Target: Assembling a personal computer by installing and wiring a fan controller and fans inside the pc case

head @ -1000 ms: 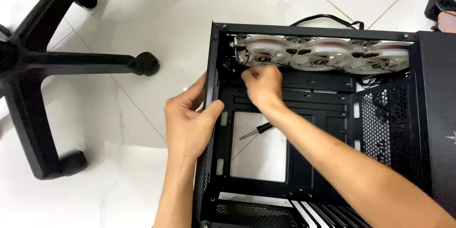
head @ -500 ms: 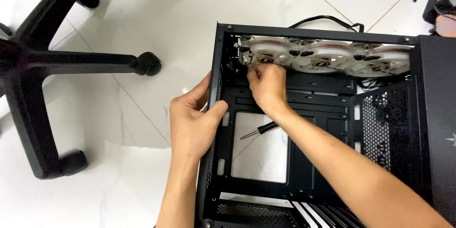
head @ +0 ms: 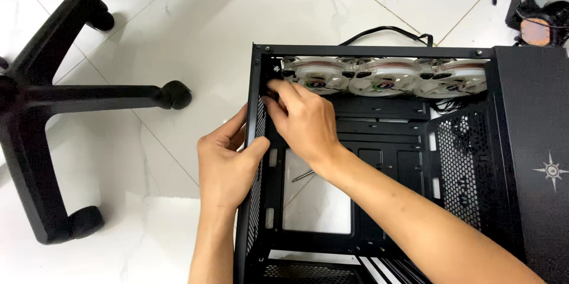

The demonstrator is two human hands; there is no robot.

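Black computer case (head: 527, 142) holding 3 fans (head: 382, 76), left hand (head: 228, 162) gripping its edge, right hand (head: 305, 121) open inside

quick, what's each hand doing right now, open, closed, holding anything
Left hand: closed around the rear edge of the black computer case, gripping it.
Right hand: inside the case near the white fans, fingers curled; whether it holds anything cannot be told.
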